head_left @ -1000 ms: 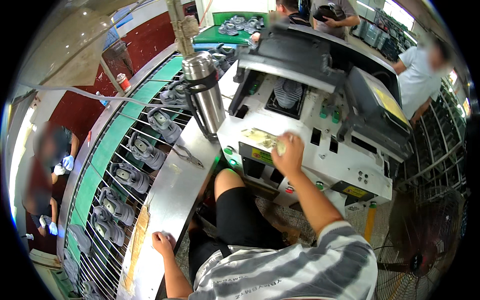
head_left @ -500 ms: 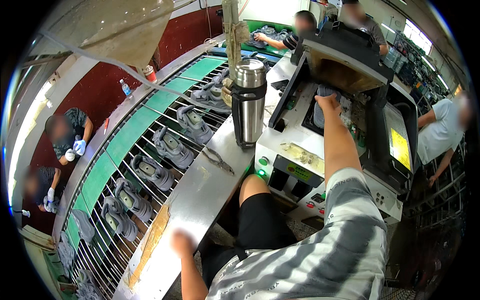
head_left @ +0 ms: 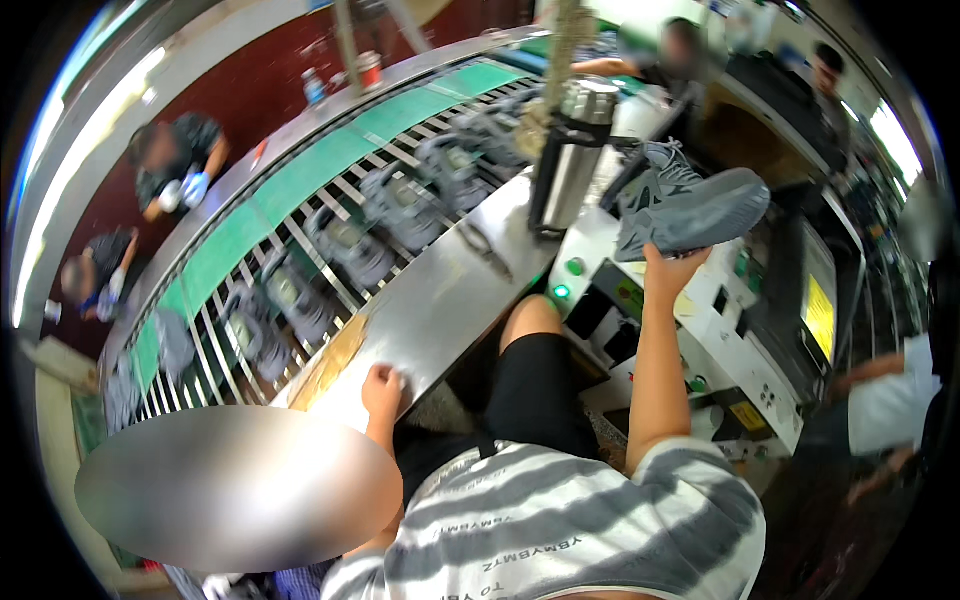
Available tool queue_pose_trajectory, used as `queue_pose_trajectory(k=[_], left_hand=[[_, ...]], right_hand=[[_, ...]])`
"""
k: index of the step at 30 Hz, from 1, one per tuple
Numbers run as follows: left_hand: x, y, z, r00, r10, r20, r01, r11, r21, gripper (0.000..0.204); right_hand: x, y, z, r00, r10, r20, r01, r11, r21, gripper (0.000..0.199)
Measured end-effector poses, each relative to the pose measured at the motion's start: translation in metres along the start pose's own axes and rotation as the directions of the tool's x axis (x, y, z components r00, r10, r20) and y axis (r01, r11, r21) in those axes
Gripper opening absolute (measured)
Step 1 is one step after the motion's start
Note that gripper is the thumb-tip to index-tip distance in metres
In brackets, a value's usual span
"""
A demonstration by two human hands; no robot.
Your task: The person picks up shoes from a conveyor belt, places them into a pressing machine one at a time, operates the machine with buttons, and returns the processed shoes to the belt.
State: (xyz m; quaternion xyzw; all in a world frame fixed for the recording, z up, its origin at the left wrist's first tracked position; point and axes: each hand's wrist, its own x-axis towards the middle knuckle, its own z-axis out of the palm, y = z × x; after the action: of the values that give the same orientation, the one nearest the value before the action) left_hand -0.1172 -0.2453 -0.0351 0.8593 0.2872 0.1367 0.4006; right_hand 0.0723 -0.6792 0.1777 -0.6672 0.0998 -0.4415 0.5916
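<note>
My right hand (head_left: 672, 270) grips a grey sports shoe (head_left: 695, 212) by its underside, fingers hidden beneath it. The shoe is held in the air, laces up and toe to the right, above a white machine (head_left: 735, 345) with a dark raised lid. My left hand (head_left: 381, 390) is at the near edge of the metal ledge (head_left: 440, 345), its fingers curled closed; what is in them, if anything, cannot be made out. Farther along that ledge lies a pair of pliers (head_left: 484, 250), touched by neither hand.
Grey shoes (head_left: 345, 248) sit in a row on a roller conveyor (head_left: 225, 362) with a green strip (head_left: 290, 200). A steel flask (head_left: 572, 165) stands between ledge and machine. Co-workers are across the conveyor, behind the machine and at the right. A blurred oval covers the lower left.
My right hand has lifted the grey shoe up out of the machine and toward me. My left hand stays by the ledge. The head view has turned and shifted.
</note>
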Motion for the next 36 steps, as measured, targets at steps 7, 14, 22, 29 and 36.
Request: queue_pose_trajectory(k=[7,14,22,29,36], left_hand=[[-0.048,0.108,-0.07,0.897,0.377,0.232,0.113,0.313,-0.943,0.075],[-0.113,-0.005,-0.213,0.941,-0.181,-0.287,-0.245,0.222,-0.944,0.076],[-0.121,-0.122,-0.21,0.714,-0.21,-0.668,-0.104,0.911,-0.398,0.073],[0.003,-0.147,-0.203,0.558,-0.095,-0.825,-0.106,0.977,-0.185,0.078],[0.129,-0.165,-0.215,0.521,-0.222,-0.824,0.22,0.968,-0.122,0.074]], right_hand=[[-0.185,-0.013,0.055,0.327,0.106,0.939,-0.742,0.644,0.186,0.072],[-0.313,-0.153,0.109,-0.421,-0.457,0.784,-0.326,0.882,0.339,0.058],[-0.351,-0.079,0.108,-0.461,-0.179,0.869,-0.262,0.963,0.06,0.039],[-0.319,0.004,0.094,-0.257,0.176,0.95,-0.217,0.948,-0.234,0.028],[-0.307,0.026,0.089,-0.178,0.32,0.931,-0.208,0.912,-0.353,0.026]])
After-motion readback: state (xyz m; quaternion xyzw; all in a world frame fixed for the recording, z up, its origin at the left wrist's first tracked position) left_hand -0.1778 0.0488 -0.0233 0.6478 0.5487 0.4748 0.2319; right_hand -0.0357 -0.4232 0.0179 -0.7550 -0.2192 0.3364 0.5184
